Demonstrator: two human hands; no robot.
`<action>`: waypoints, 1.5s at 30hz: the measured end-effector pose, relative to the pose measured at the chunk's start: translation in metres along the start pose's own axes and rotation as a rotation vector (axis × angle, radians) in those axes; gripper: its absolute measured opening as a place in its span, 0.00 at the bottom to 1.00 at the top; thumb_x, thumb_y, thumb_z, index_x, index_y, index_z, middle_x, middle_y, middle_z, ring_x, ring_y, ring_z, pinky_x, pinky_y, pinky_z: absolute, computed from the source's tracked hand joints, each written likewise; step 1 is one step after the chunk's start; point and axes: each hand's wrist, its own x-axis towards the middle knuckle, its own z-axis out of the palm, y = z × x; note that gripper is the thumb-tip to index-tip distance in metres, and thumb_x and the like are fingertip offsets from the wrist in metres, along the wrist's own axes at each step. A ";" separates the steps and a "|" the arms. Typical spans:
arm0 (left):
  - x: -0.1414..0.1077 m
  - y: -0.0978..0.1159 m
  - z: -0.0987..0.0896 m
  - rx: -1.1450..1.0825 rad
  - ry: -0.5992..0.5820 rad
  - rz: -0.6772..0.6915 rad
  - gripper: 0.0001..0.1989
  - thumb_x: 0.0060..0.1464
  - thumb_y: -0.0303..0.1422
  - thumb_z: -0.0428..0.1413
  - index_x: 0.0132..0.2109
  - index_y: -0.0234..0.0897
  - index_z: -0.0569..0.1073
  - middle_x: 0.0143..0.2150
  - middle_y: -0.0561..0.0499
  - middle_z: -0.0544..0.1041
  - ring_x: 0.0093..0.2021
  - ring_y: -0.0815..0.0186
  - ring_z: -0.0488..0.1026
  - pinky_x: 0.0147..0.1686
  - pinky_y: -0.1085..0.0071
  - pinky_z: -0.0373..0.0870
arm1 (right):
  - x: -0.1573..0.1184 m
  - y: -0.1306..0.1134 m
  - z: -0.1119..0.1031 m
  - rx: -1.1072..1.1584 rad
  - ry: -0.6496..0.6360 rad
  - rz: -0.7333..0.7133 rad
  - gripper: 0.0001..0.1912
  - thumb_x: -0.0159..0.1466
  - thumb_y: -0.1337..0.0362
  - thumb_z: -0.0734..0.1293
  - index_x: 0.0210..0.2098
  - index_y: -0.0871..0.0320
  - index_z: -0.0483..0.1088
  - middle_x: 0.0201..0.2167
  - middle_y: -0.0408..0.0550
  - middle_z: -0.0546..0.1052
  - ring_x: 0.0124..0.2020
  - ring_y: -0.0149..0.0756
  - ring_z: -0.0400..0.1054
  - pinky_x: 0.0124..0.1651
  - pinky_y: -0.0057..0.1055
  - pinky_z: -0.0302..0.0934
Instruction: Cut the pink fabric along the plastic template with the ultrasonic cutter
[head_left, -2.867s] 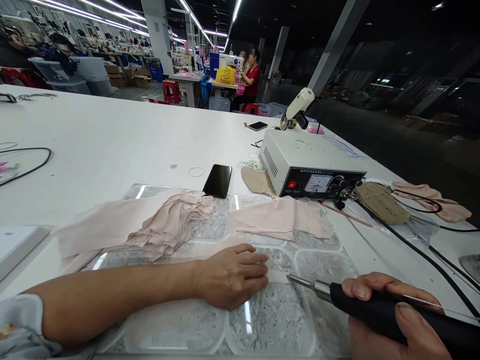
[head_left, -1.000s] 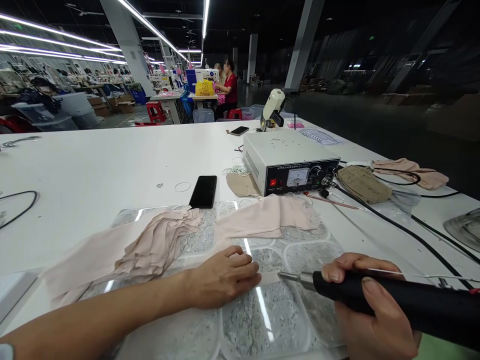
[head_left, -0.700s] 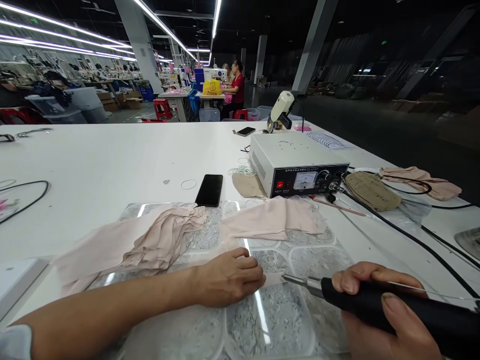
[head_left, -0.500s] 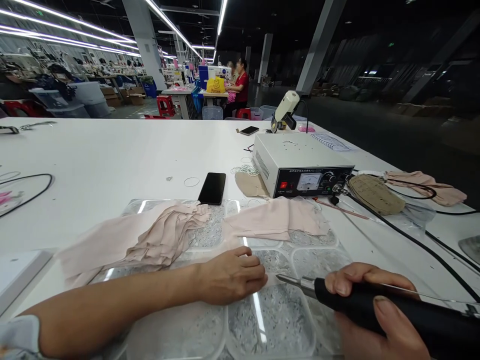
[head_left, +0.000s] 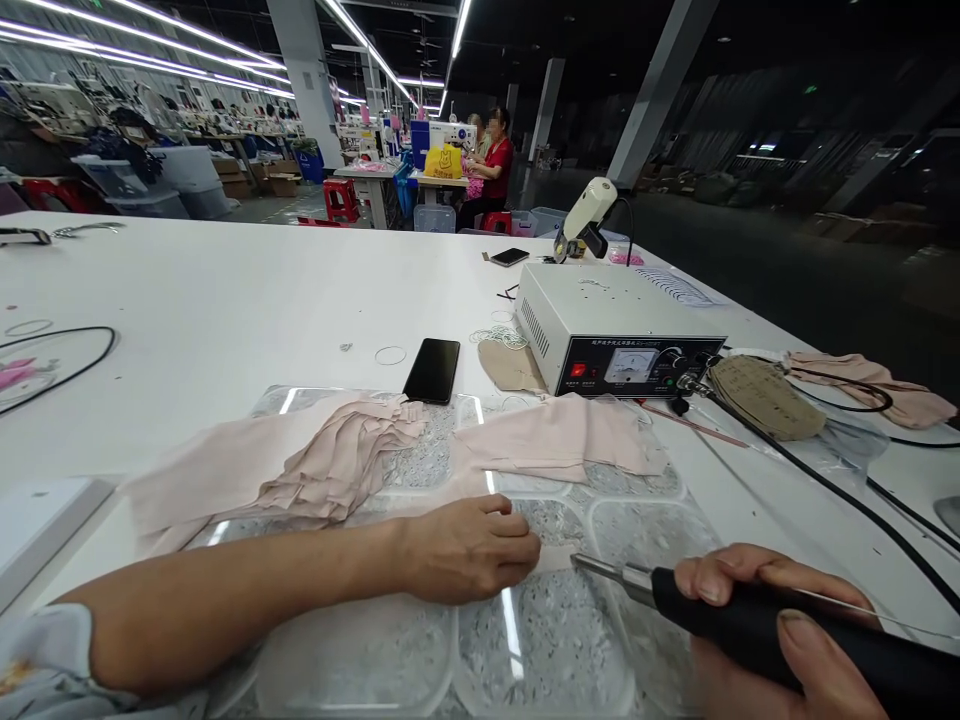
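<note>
Left hand: palm down on the patterned mat, over the left part of a narrow pale fabric strip. Its fingers were curled and close together; fingertip contact was hidden, so whether they pinched the strip could not be told. The strip's exposed part ran rightward from beside the fingers.

Right hand: fingers closed around the black handle of a handheld tool. The tool's tapered metal tip pointed left and was at the right end of the strip; exact contact was too small to confirm.

Mat, far side: layered pale pink fabric pieces lay at left, their ruffled edges toward the middle. A folded pale pink fabric piece lay at right. A black smartphone lay between these at the mat's far edge.

Beyond the mat, on the white tabletop: a control box with a dial meter, knobs and a lit red switch. A black cable ran from its front toward the right. A flat brown piece lay just beside its left side. To its right lay khaki curved pieces, and further right, pink fabric. A second phone and a cream-coloured device were behind the box.

Background: a person in red sat at a sewing machine.
</note>
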 end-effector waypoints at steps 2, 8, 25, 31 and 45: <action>0.000 0.000 -0.001 0.003 0.005 0.004 0.08 0.64 0.23 0.51 0.42 0.29 0.75 0.40 0.45 0.76 0.39 0.64 0.68 0.40 0.66 0.64 | 0.000 0.000 0.001 -0.008 0.026 0.002 0.06 0.47 0.63 0.65 0.26 0.56 0.65 0.23 0.41 0.67 0.21 0.31 0.61 0.23 0.34 0.61; 0.000 0.001 -0.005 0.005 -0.020 0.000 0.11 0.67 0.24 0.48 0.49 0.27 0.74 0.37 0.46 0.76 0.38 0.64 0.68 0.40 0.67 0.63 | 0.002 0.003 -0.004 0.022 0.026 0.025 0.08 0.46 0.62 0.66 0.26 0.56 0.65 0.23 0.41 0.67 0.20 0.31 0.62 0.23 0.35 0.63; 0.001 0.002 -0.004 0.009 0.010 0.005 0.06 0.65 0.24 0.52 0.46 0.29 0.74 0.36 0.47 0.74 0.38 0.65 0.68 0.37 0.68 0.62 | -0.006 0.004 0.013 0.075 -0.165 -0.032 0.06 0.52 0.63 0.68 0.29 0.56 0.67 0.24 0.41 0.68 0.20 0.30 0.63 0.22 0.33 0.64; 0.002 0.002 -0.005 0.002 0.014 0.003 0.08 0.66 0.23 0.50 0.47 0.26 0.74 0.36 0.46 0.74 0.37 0.65 0.68 0.37 0.67 0.63 | -0.006 0.009 0.013 0.077 -0.184 -0.037 0.04 0.53 0.65 0.65 0.30 0.56 0.67 0.24 0.42 0.68 0.21 0.30 0.63 0.23 0.33 0.65; 0.001 0.002 -0.004 -0.012 -0.017 0.005 0.10 0.66 0.23 0.49 0.48 0.25 0.74 0.36 0.47 0.74 0.38 0.65 0.68 0.38 0.67 0.63 | -0.003 0.011 0.009 0.050 -0.278 -0.105 0.04 0.55 0.65 0.67 0.30 0.56 0.67 0.26 0.42 0.69 0.22 0.31 0.65 0.24 0.35 0.67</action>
